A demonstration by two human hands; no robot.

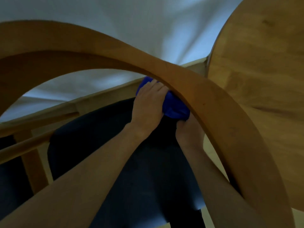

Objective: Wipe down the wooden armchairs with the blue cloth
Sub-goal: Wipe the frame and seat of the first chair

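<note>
The curved wooden back rail of an armchair (194, 86) arcs across the view from upper left to lower right. Under it lies the chair's dark seat cushion (98, 145). The bunched blue cloth (176, 107) sits just below the rail, against its inner side. My left hand (148, 102) lies over the cloth with fingers extended and pressing on it. My right hand (187, 130) grips the cloth's lower end from beneath; the rail partly hides its fingers.
A round wooden tabletop (263, 71) fills the upper right, close to the rail. A white wall (131, 30) and a wooden skirting board (98, 97) lie beyond. Another chair's wooden leg and rails (32, 158) stand at the left.
</note>
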